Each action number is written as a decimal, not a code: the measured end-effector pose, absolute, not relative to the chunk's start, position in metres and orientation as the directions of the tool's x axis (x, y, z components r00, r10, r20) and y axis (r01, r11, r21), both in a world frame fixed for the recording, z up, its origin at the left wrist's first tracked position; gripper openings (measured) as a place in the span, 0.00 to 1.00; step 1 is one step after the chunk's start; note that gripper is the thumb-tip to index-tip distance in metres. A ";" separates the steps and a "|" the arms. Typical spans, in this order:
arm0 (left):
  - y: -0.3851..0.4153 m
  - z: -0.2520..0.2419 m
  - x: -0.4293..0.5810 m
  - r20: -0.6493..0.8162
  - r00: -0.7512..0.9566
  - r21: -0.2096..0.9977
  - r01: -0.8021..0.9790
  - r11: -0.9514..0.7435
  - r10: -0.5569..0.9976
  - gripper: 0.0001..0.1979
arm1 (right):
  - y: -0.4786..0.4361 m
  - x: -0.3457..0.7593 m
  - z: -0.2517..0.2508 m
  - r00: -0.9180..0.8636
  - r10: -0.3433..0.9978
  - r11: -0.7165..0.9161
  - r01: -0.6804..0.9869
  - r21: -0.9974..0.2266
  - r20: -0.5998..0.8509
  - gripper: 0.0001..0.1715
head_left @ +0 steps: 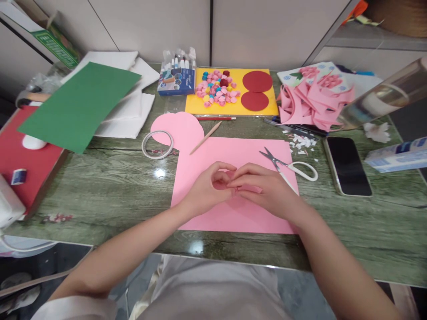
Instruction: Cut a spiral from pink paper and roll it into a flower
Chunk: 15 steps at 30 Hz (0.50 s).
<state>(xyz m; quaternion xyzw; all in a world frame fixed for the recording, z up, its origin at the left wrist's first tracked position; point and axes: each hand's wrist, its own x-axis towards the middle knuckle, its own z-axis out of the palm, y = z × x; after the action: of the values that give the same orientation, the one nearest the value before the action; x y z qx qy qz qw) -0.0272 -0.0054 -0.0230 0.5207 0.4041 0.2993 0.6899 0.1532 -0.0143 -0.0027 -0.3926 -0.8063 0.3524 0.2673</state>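
My left hand (213, 189) and my right hand (263, 186) meet above a pink sheet (207, 218), with fingers bent and fingertips pinched together. Whatever lies between the fingertips is small, maybe pink, and mostly hidden by the fingers. White-handled scissors (283, 164) lie partly open on the sheet's right side, just beyond my right hand. A pointed wooden stick (206, 138) rests across the sheet's top left corner. Overlapping pink paper circles (183, 129) lie beyond my left hand, with a roll of narrow tape (157, 145) on their edge.
A yellow sheet (238, 109) at the back bears small paper rolls (218, 89) and two dark red circles (256, 82). Pink scraps (310, 104), a clear bottle (383, 95) and a phone (348, 165) stand or lie right. Green card (83, 104) and red card (36, 164) lie left.
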 end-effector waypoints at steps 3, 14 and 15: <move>-0.005 -0.021 -0.027 -0.224 0.481 0.972 0.048 0.230 0.848 0.20 | -0.015 0.152 -0.002 -0.514 0.844 0.431 0.484 -0.761 0.151 0.06; -0.010 -0.018 -0.025 -0.228 0.488 0.954 -0.061 0.294 0.843 0.20 | -0.017 0.148 -0.005 -0.457 0.881 0.372 0.516 -0.771 0.119 0.10; -0.010 -0.017 -0.025 -0.237 0.482 0.948 -0.073 0.308 0.843 0.20 | -0.017 0.148 -0.005 -0.453 0.883 0.372 0.514 -0.773 0.123 0.11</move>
<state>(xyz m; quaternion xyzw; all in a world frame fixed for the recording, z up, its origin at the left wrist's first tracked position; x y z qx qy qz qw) -0.0245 -0.0096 -0.0173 0.4907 0.3923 0.3240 0.7073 0.1478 -0.0174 -0.0054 -0.4467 -0.7821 0.3386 0.2721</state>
